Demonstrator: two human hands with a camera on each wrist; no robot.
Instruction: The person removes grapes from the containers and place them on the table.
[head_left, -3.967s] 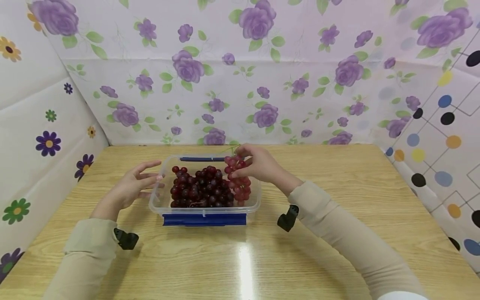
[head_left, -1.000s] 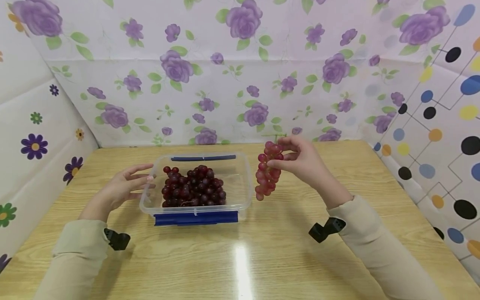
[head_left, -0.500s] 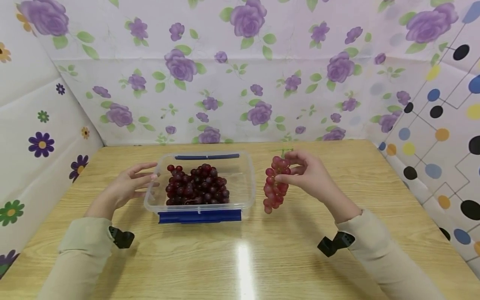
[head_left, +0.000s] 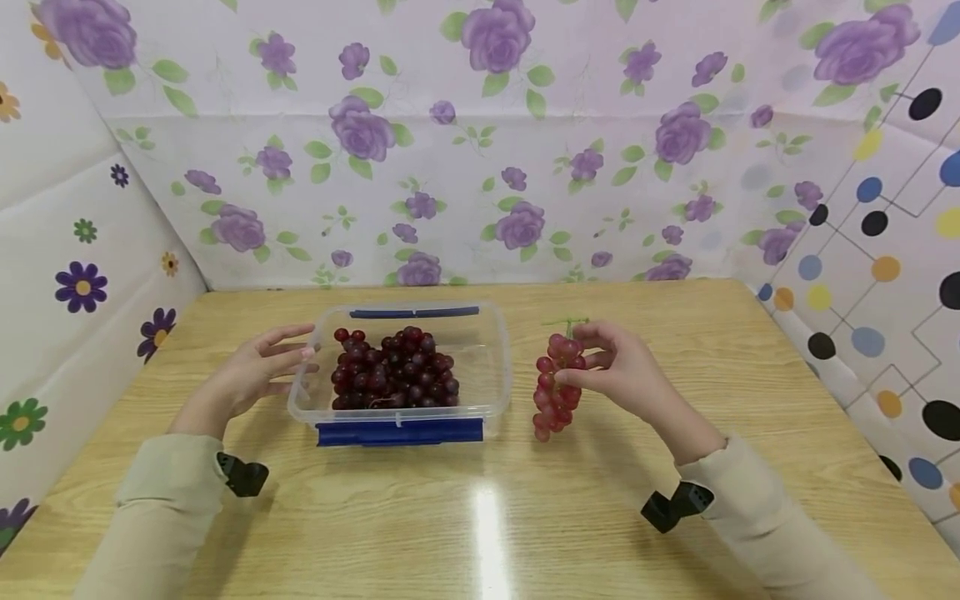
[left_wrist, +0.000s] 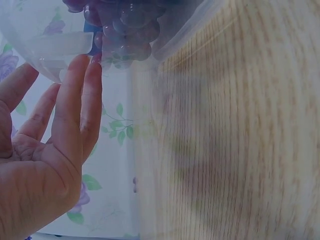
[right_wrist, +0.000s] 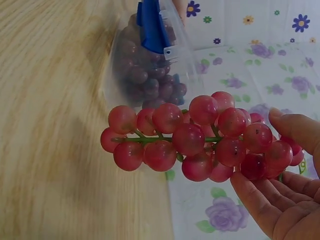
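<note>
My right hand (head_left: 618, 371) pinches a bunch of pinkish-red grapes (head_left: 555, 392) near its top, fingers and thumb on either side. The bunch hangs upright beside the box, its green stem poking up above my fingers; the right wrist view shows the grapes (right_wrist: 190, 140) close up. My left hand (head_left: 258, 371) is at the left wall of a clear plastic box (head_left: 480, 367), fingers spread and fairly straight, fingertips right at the wall. Inside the box lies a heap of dark red grapes (head_left: 397, 371), mostly toward its left and middle.
Blue clip flaps sit along the box's front (head_left: 401, 432) and back (head_left: 414, 314). The box stands on a wood-grain table (head_left: 420, 517). Flower-patterned sheets (head_left: 450, 167) rise behind and at the left, with a dotted sheet (head_left: 870, 300) at the right.
My right hand has lifted the pinkish-red grapes out of the box, carried them right past its wall, and lowered them toward the table. My left hand has stayed at the box.
</note>
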